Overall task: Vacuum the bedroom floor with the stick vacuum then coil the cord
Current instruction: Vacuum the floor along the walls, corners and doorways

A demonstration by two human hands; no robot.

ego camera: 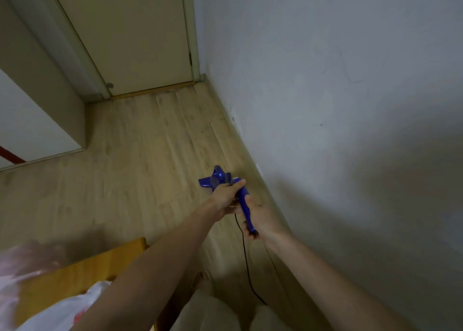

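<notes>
Stick vacuum [241,198], blue, stands on the wooden floor [140,140] close to the wall [325,105]; left hand [225,198] fingers wrap its upper body; right hand [258,216] fingers grip the handle; black cord [246,260] trails down toward the feet

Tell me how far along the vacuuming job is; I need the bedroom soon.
Nothing shows as finished. In hand: the left hand and right hand both grip the blue stick vacuum over the wooden floor beside the wall. Left: the black cord trails loose, uncoiled.
</notes>
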